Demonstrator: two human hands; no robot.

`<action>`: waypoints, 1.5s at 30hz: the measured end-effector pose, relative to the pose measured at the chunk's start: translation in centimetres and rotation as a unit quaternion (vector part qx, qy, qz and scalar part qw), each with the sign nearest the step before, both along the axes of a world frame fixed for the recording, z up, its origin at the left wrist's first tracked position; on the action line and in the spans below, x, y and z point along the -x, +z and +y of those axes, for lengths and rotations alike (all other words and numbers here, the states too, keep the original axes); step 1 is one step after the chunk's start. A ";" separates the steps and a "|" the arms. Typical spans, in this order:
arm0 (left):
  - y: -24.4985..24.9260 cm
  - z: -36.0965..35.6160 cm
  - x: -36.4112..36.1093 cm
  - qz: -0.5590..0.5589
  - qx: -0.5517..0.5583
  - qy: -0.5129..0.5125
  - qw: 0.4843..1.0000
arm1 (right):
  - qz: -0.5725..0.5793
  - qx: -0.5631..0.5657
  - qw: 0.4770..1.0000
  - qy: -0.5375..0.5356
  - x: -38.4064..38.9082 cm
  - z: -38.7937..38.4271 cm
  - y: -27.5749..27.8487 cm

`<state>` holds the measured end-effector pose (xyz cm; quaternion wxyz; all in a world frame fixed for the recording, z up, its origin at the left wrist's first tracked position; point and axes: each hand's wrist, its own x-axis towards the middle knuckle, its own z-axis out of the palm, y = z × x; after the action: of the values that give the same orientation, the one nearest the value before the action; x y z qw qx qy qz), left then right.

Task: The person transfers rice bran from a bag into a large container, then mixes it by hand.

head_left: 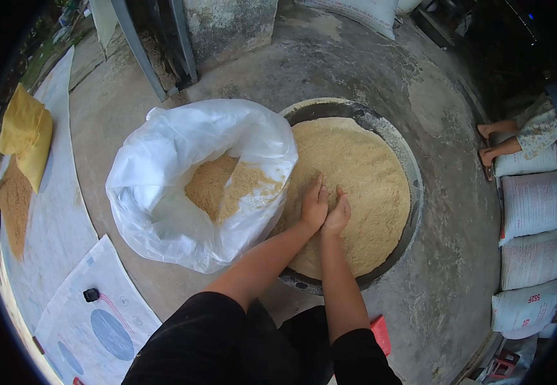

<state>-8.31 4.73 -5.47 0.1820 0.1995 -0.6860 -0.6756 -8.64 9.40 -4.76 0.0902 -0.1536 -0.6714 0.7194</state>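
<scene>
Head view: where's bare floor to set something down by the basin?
Bare concrete between the basin and the stacked sacks, and beyond the basin toward the wall. Crowded where the white bag meets the basin, at the left hand and right hand.

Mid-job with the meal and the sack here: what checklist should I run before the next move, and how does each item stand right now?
1. The left hand and right hand side by side on the meal in the pan: ok.
2. Mouth of the white sack open toward the pan: ok.
3. Sack edge overlapping the pan's rim: ok.
4. Room above the sack's own meal: ok.
5. Meal cupped in the palms: cannot tell.
</scene>
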 end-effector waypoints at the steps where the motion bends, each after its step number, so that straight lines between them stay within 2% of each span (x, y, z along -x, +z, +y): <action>1: 0.6 -0.3 -0.1 0.004 0.001 0.001 1.000 | 0.004 0.001 1.000 0.001 -0.1 -0.2 0.1; 3: 2.1 -1.5 -0.7 -0.121 -0.190 -0.038 0.973 | -0.029 0.036 0.999 -0.029 -0.3 -1.3 0.7; 7: 5.2 -2.7 -2.0 -0.080 -0.156 -0.044 0.983 | -0.042 0.035 0.998 -0.038 -1.2 -2.7 4.8; 9: 8.7 -3.6 -2.5 0.049 -0.092 0.030 0.994 | 0.004 0.024 0.999 -0.023 -1.5 -4.0 8.2; 10: 10.1 -4.4 -2.8 0.051 -0.091 0.039 0.994 | 0.005 0.024 1.000 -0.015 -1.8 -5.0 10.0; 12: 12.6 -6.7 -3.3 0.062 -0.235 0.032 0.969 | 0.012 0.054 0.998 -0.010 -2.4 -7.6 13.3; 13: 13.4 -7.6 -3.6 0.063 -0.233 0.036 0.970 | 0.011 0.056 0.998 -0.006 -2.5 -8.7 14.2; 15: 14.7 -9.4 -4.0 0.094 -0.348 0.071 0.930 | -0.003 0.198 0.980 0.031 -2.7 -10.6 15.5; 16: 15.4 -10.2 -4.3 0.095 -0.346 0.074 0.931 | -0.004 0.201 0.979 0.034 -2.9 -11.3 16.0; 18: 16.7 -11.6 -5.1 0.108 -0.427 0.076 0.894 | -0.032 0.249 0.967 0.048 -3.3 -12.6 16.9; 24: 20.2 -13.4 -6.3 0.124 -0.498 0.072 0.855 | -0.004 0.285 0.956 0.075 -4.2 -14.2 19.9; 28: 18.8 -16.0 -7.5 0.133 -0.500 0.086 0.851 | -0.030 0.250 0.960 0.123 -4.9 -16.6 18.2; 30: 16.5 -17.4 -8.4 0.110 -0.450 0.192 0.865 | -0.026 0.176 0.970 0.168 -5.9 -18.3 16.2; 31: 15.3 -18.1 -8.8 0.110 -0.450 0.188 0.866 | -0.009 0.133 0.972 0.196 -6.1 -18.9 15.0; 32: 14.2 -19.0 -9.2 0.027 -0.344 0.207 0.915 | -0.007 0.134 0.972 0.192 -6.0 -19.2 13.9; 33: 13.5 -19.8 -9.7 -0.057 -0.229 0.222 0.946 | 0.027 0.060 0.968 0.242 -5.6 -19.6 12.7; 34: 13.0 -20.7 -10.0 -0.057 -0.228 0.218 0.947 | 0.059 -0.016 0.955 0.289 -5.2 -19.6 11.9; 36: 12.7 -22.2 -10.2 -0.103 -0.017 0.161 0.981 | 0.089 -0.054 0.945 0.311 -4.2 -19.1 11.7; 38: 13.6 -23.2 -9.5 -0.109 0.104 0.144 0.978 | 0.142 -0.286 0.895 0.312 -3.3 -18.2 12.8; 40: 14.9 -23.5 -8.6 -0.116 0.094 0.138 0.979 | 0.126 -0.264 0.901 0.320 -1.4 -18.0 13.1; 42: 16.5 -25.6 -6.6 -0.134 0.072 0.134 0.979 | 0.122 -0.296 0.886 0.335 0.8 -18.1 13.3; 45: 18.1 -28.2 -3.8 -0.160 0.046 0.102 0.981 | 0.172 -0.307 0.877 0.327 4.0 -19.3 14.4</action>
<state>-4.48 -23.51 12.62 0.1466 0.3649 -0.7129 -0.5806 -12.63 -9.91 9.60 0.0060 0.2364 -0.8445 0.4806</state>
